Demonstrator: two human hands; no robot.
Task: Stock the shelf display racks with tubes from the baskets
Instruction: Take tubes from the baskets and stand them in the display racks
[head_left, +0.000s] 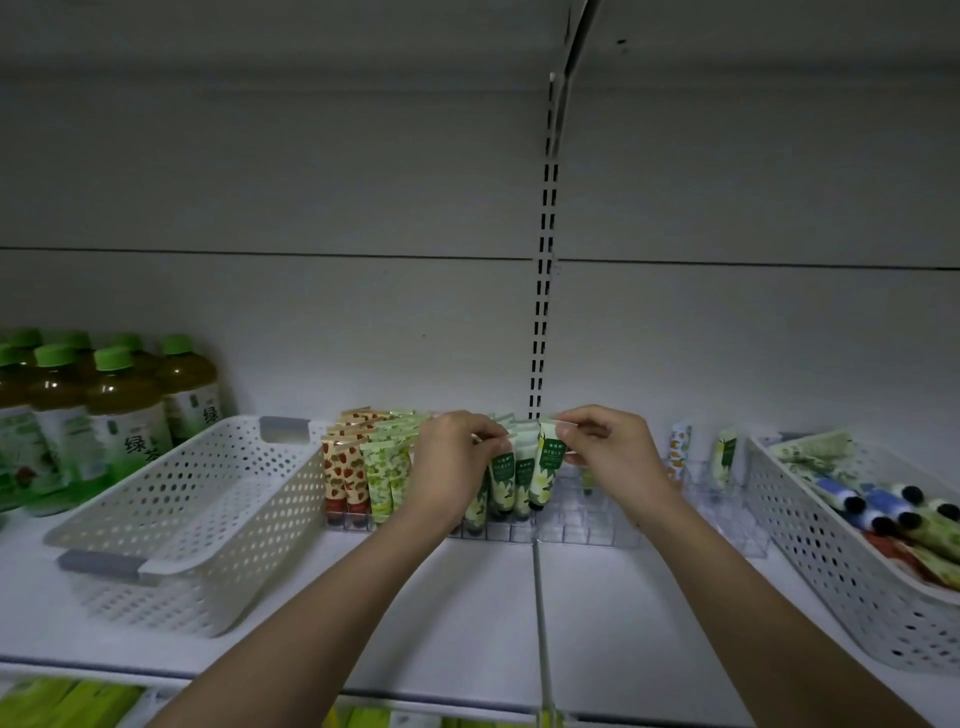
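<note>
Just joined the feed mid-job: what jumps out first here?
Both hands meet at shelf centre: the right hand pinches a green flower-print tube over the clear display rack, the left hand steadying neighbouring tubes. The left basket looks empty; the right basket holds tubes.

Bottles of green tea (119, 415), with green caps and white labels bearing Chinese characters, stand upright in a tight group at the far left of the white shelf (467, 597). Behind, a pale grey back panel (311, 182) is crossed by a horizontal seam, and a slotted vertical upright (543, 291) with paired dark slots runs up it right of centre. A narrow seam divides the shelf surface below the upright. Along the lower edge, blurred yellow-green packages (67, 701) occupy the level beneath.
</note>
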